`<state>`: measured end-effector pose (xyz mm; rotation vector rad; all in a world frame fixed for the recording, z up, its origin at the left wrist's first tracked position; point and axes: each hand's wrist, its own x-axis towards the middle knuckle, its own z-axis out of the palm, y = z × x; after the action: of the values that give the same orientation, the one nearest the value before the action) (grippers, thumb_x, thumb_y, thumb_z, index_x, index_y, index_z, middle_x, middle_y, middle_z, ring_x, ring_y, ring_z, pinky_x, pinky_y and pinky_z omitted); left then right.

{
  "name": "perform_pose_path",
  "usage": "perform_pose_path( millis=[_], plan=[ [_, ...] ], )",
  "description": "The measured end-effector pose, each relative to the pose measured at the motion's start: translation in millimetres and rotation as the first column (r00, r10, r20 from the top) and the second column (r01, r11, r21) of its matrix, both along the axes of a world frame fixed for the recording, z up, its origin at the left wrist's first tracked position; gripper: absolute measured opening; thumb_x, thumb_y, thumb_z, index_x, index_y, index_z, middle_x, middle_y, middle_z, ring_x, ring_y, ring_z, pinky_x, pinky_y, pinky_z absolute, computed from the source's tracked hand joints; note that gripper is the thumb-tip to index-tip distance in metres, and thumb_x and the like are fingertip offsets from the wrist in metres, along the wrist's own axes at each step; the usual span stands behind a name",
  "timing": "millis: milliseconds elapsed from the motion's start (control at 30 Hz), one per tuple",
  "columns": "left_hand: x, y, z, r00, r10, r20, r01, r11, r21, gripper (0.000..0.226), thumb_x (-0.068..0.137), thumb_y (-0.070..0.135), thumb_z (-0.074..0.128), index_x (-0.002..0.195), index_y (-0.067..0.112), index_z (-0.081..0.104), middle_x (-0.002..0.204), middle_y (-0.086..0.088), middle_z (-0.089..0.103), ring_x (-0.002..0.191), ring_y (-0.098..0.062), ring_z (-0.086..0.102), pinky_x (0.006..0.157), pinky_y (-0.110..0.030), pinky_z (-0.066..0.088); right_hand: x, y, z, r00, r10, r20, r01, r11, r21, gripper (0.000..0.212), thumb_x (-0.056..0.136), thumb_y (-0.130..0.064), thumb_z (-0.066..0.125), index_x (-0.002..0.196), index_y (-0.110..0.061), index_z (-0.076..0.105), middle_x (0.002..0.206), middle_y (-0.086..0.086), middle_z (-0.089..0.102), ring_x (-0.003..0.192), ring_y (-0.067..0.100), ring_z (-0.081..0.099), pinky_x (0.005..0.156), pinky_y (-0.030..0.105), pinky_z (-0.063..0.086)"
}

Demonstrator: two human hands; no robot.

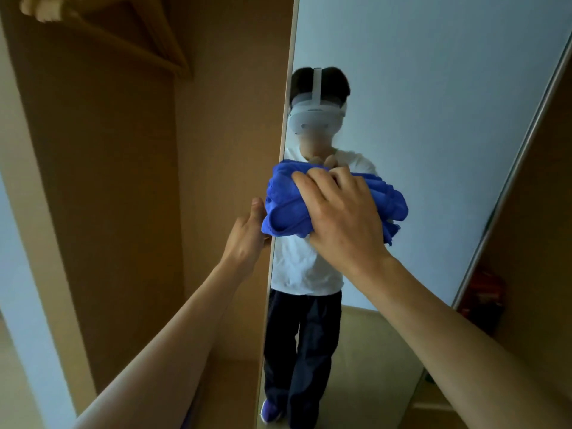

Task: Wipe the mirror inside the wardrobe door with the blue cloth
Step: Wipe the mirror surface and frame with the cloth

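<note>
A tall mirror (433, 125) fills the inside of the open wardrobe door, its left edge running down the middle of the view. My right hand (343, 212) presses a bunched blue cloth (284, 205) flat against the glass at about chest height, near the mirror's left edge. My left hand (247, 236) grips the door's left edge just beside the cloth, thumb up and fingers wrapped behind the panel. The mirror shows a person in a white shirt and dark trousers, with a headset on.
The wardrobe's brown interior (123, 181) opens at the left, with wooden hangers (148, 35) on a rail at the top. The mirror's right frame (507, 181) slants down the right side. A red object (483, 292) sits low at the right.
</note>
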<state>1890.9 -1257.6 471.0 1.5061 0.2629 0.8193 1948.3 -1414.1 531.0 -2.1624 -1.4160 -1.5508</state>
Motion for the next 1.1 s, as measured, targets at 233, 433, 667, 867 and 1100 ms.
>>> perform_pose_path(
  millis=[233,433,667,867,1100],
  plan=[
    [9,14,-73,0.977,0.116,-0.178,-0.119,0.993,-0.007,0.055,0.108,0.015,0.047,0.059,0.029,0.066,0.055,0.013,0.065,0.055,-0.001,0.06,0.065,-0.022,0.052,0,8,-61,1.0,-0.014,-0.021,0.014,1.0,0.007,0.055,0.076,-0.005,0.053,0.13,-0.012,0.055,0.111,0.004,0.063,0.097,0.029,0.055,0.084,0.041,0.042],
    [11,7,-101,0.959,0.159,-0.234,-0.171,0.985,-0.035,0.038,0.11,0.019,0.04,0.08,0.04,0.043,0.061,0.023,0.064,0.061,0.01,0.061,0.061,-0.006,0.045,-1,12,-112,0.997,-0.012,-0.072,0.014,1.0,0.023,0.049,0.084,-0.005,0.061,0.131,-0.012,0.056,0.115,0.004,0.063,0.099,0.028,0.056,0.086,0.039,0.04],
    [-1,-5,-126,0.952,0.104,-0.289,-0.157,0.974,-0.166,0.061,0.107,0.056,0.026,0.082,0.02,0.068,0.1,-0.019,0.075,0.097,-0.034,0.071,0.094,-0.049,0.053,-4,3,-166,0.995,-0.016,-0.099,0.013,0.999,-0.03,0.05,0.087,-0.008,0.064,0.136,-0.012,0.056,0.124,0.005,0.063,0.106,0.029,0.059,0.089,0.04,0.043],
    [-7,-10,-154,0.951,0.13,-0.279,-0.172,0.976,-0.133,0.065,0.107,0.056,0.026,0.084,0.019,0.075,0.093,-0.009,0.077,0.097,-0.026,0.072,0.097,-0.051,0.054,-4,-3,-215,0.991,0.037,-0.127,-0.042,0.998,-0.037,0.043,0.093,-0.011,0.061,0.136,-0.013,0.058,0.126,0.005,0.064,0.107,0.028,0.059,0.09,0.039,0.043],
    [1,-4,-205,0.947,0.159,-0.279,-0.2,0.972,-0.124,0.064,0.108,0.054,0.023,0.079,0.025,0.072,0.08,0.008,0.077,0.079,-0.001,0.071,0.071,-0.023,0.052,-2,-6,-287,0.974,0.068,-0.217,-0.081,0.995,-0.05,0.042,0.095,-0.014,0.057,0.138,-0.013,0.057,0.13,0.006,0.062,0.112,0.028,0.056,0.094,0.04,0.042]
  ],
)
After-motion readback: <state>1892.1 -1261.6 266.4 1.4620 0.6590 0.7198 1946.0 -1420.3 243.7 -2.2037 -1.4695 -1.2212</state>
